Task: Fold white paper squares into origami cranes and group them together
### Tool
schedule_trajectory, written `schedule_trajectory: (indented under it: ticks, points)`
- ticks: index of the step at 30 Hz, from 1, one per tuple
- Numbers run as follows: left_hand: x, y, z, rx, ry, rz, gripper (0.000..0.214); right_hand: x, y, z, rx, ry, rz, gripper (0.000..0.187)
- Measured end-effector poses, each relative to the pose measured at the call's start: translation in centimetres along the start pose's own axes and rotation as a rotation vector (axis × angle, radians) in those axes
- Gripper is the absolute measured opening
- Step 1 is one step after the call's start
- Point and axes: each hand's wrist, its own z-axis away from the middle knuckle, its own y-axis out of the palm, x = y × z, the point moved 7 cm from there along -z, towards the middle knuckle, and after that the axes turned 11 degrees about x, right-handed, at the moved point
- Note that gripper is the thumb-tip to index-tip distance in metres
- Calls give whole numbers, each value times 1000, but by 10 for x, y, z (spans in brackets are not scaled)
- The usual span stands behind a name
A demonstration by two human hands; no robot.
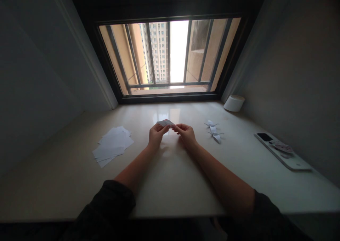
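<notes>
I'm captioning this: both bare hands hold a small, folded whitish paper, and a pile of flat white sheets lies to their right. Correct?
No: the head view shows the pile of flat white paper sheets left of the left hand; the rest stands.

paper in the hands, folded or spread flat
Folded: the paper held by the left hand and right hand is a small, angular shape, much more compact than the flat sheets at left.
</notes>
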Motion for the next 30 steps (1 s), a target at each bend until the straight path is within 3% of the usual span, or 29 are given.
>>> schedule_trajectory:
  ticks: [5, 14, 21, 30]
  points:
    - [1, -7, 1, -133, -35, 87, 43, 6, 4, 2, 3, -25, -6, 27]
    - [2, -8, -2, -124, -38, 181, 42, 7, 7, 2, 56, 6, 15, 29]
    - [2, -10, -2, -122, -15, 86, 37, 1, 9, -1, 126, 5, -13, 33]
    - [7, -9, 3, -177, -101, 158, 32, -3, 5, -3, 79, -19, 77, 32]
